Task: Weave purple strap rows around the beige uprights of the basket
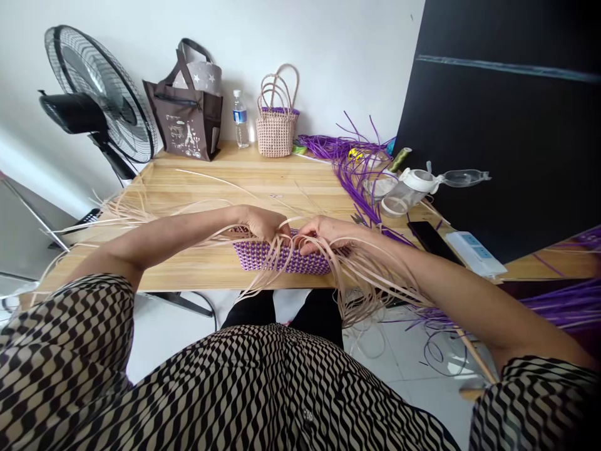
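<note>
A half-woven basket (pixel 286 260) in purple and beige lies at the table's front edge, with long loose beige strips (pixel 370 275) spilling from its top over both sides. My left hand (pixel 268 224) is closed at its upper rim, fingers curled down among the strips; the fingertips are partly hidden. Close beside it, my right hand (pixel 322 232) pinches a beige strip that arcs over the rim. The two hands are a small gap apart.
Purple strips (pixel 323 147) heap at the back right near a clear plastic jug (pixel 408 191), a black phone (pixel 434 241) and a white power strip (pixel 475 252). A finished small basket (pixel 276 134), a water bottle (pixel 241 122), a brown bag (pixel 188 119) and a fan (pixel 103 94) stand behind.
</note>
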Demonstrator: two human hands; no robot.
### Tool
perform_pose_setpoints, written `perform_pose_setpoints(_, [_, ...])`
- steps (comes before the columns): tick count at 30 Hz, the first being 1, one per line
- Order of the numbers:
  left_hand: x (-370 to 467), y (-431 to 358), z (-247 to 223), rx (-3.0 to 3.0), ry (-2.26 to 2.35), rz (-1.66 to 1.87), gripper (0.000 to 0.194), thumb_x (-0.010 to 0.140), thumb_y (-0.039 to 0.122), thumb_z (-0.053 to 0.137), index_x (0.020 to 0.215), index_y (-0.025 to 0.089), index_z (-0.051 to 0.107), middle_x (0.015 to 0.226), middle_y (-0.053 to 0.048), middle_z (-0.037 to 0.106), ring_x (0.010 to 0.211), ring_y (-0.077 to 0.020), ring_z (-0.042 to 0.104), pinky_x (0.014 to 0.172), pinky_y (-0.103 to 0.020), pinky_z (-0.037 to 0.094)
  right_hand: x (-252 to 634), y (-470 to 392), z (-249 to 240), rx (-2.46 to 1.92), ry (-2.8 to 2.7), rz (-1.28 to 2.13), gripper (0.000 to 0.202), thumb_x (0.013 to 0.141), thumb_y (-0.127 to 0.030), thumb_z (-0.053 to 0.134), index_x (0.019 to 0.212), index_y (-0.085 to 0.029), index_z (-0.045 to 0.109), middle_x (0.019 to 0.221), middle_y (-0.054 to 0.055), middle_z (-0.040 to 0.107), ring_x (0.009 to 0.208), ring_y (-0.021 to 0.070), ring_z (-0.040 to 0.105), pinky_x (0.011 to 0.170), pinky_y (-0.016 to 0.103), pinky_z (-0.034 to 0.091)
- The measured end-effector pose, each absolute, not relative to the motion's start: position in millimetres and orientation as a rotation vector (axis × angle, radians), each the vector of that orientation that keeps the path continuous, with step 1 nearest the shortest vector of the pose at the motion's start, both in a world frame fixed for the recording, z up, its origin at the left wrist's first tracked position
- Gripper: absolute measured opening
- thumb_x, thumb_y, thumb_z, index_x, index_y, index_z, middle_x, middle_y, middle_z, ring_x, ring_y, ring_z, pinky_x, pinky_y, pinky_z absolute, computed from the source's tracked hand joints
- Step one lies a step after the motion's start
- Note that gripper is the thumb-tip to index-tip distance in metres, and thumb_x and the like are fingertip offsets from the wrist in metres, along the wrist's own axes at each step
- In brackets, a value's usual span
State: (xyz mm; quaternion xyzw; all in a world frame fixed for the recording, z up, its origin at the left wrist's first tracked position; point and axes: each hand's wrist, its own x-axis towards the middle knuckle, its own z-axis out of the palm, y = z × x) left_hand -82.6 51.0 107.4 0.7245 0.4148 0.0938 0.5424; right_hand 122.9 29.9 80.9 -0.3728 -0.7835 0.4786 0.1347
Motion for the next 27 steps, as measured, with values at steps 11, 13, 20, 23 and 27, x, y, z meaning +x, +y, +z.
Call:
perform_pose_setpoints(11, [-76.4, 33.8, 88.6, 1.970, 0.874, -0.019, 0.021, 0.059, 0.012, 0.061, 0.075, 0.011, 0.074, 0.063, -0.003, 0.068, 0.053, -0.0088, 0.050, 0.051, -0.019, 0.034, 114.2, 6.9, 72.3, -1.185, -2.071, 1.469, 0.014, 0.061, -0.024, 0.057, 0.051, -0.016, 0.052, 0.048, -0.002, 0.041, 0.047, 0.0076, 0.032, 0.045, 0.024, 0.023])
perform_pose_setpoints(13, [-77.3, 35.5, 86.6, 1.969, 0.841, -0.025, 0.023, 0.060, 0.014, 0.062, 0.080, 0.012, 0.074, 0.067, -0.004, 0.069, 0.056, -0.0093, 0.051, 0.054, -0.019, 0.036, 115.0, 7.2, 70.0, -1.175, -2.035, 1.496, 0.012, 0.061, -0.024, 0.054, 0.053, -0.016, 0.054, 0.049, -0.002, 0.043, 0.047, 0.0077, 0.033, 0.045, 0.024, 0.024])
perform_pose_setpoints(20, [-72.8, 37.3, 99.2, 1.986, 0.886, -0.128, 0.020, 0.060, 0.027, 0.071, 0.072, 0.011, 0.073, 0.058, -0.001, 0.063, 0.052, -0.0100, 0.047, 0.054, -0.023, 0.034, 116.7, 12.6, 70.4, -1.072, -2.245, 1.221, 0.021, 0.062, -0.030, 0.056, 0.067, -0.013, 0.065, 0.056, -0.001, 0.053, 0.052, 0.0098, 0.042, 0.050, 0.023, 0.030])
perform_pose_setpoints(23, [-69.5, 33.0, 97.6, 1.972, 0.982, -0.051, 0.015, 0.060, 0.023, 0.071, 0.067, 0.011, 0.072, 0.053, -0.001, 0.061, 0.048, -0.0101, 0.044, 0.052, -0.024, 0.033, 114.5, 9.3, 64.5, -1.050, -2.243, 1.041, 0.024, 0.065, -0.030, 0.052, 0.065, -0.012, 0.067, 0.057, 0.000, 0.056, 0.054, 0.0104, 0.045, 0.053, 0.023, 0.032])
perform_pose_setpoints(27, [-68.1, 32.9, 88.1, 1.982, 0.983, -0.033, 0.009, 0.060, 0.019, 0.069, 0.064, 0.012, 0.071, 0.052, -0.001, 0.062, 0.048, -0.0097, 0.044, 0.050, -0.023, 0.032, 110.7, 10.9, 56.1, -1.109, -2.111, 1.104, 0.027, 0.064, -0.033, 0.053, 0.066, -0.011, 0.068, 0.057, 0.001, 0.058, 0.054, 0.0117, 0.047, 0.053, 0.024, 0.034])
